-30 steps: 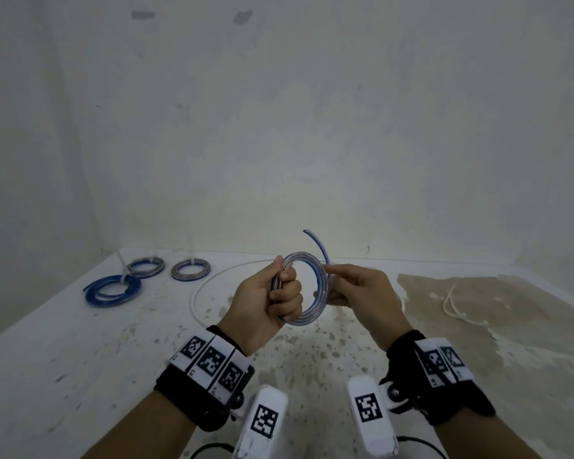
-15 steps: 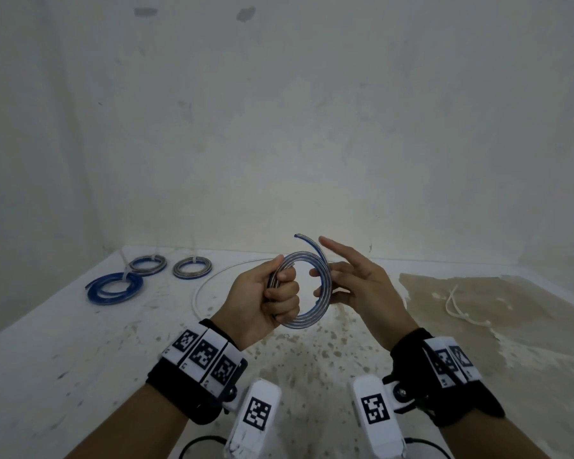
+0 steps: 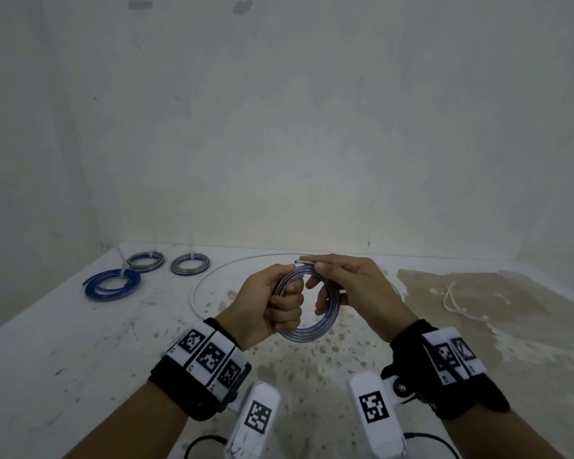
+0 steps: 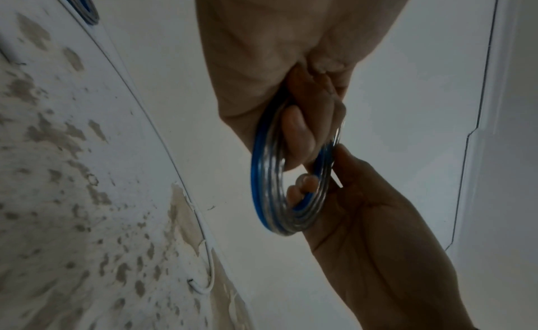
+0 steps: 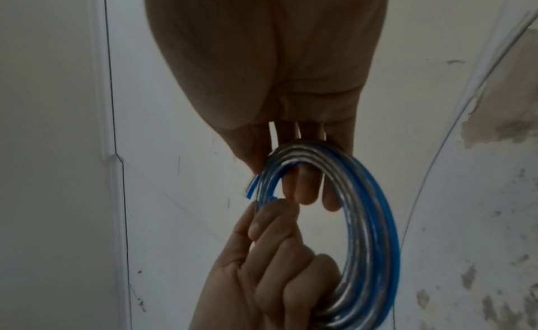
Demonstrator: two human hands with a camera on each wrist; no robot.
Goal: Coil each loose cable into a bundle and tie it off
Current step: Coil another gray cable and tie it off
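Note:
A clear cable with a blue stripe is wound into a coil (image 3: 312,332) held upright above the table. My left hand (image 3: 285,303) grips the coil's left side in a fist. My right hand (image 3: 325,276) has its fingers through the ring and pinches the cable's free end (image 3: 300,261) against the top of the coil. In the left wrist view the coil (image 4: 262,185) hangs from my left fingers (image 4: 297,137), with the right hand (image 4: 364,220) behind it. The right wrist view shows the coil (image 5: 372,220) and the blue tip (image 5: 251,187) of the free end beside the left hand (image 5: 276,243).
Three tied coils lie at the back left: a blue one (image 3: 111,284) and two grey ones (image 3: 145,261) (image 3: 190,264). A loose white cable (image 3: 196,293) loops on the table under my hands. White zip ties (image 3: 454,299) lie to the right. Walls close the back and left.
The right hand, which had opened with spread fingers, has closed on the top of the coil. The free end that stuck up now lies down along the coil.

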